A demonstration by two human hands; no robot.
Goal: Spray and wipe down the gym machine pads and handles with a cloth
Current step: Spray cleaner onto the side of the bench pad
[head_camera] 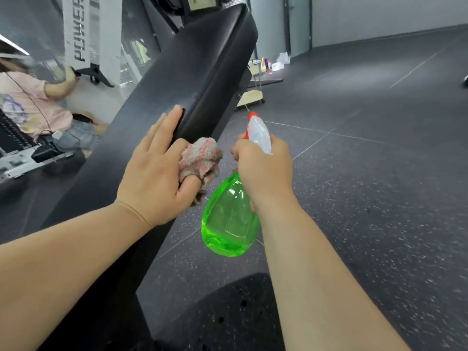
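A long black padded bench (192,72) runs diagonally from the lower left to the top centre. My left hand (154,173) lies on its right edge with the fingers stretched along the pad, while the thumb and index finger pinch a bunched pink and grey cloth (200,159). To the right of it, my right hand (263,171) grips the neck of a green spray bottle (229,219) with a white head and orange nozzle. The nozzle points up and to the left, towards the pad. Some liquid sits in the bottom of the bottle.
Another person (30,102) in a pink shirt crouches at the left by a white machine frame (83,36). A small wooden cart (250,97) and cleaning supplies (271,63) stand on the dark speckled floor behind the bench. A dark round seat (228,312) lies below my arms.
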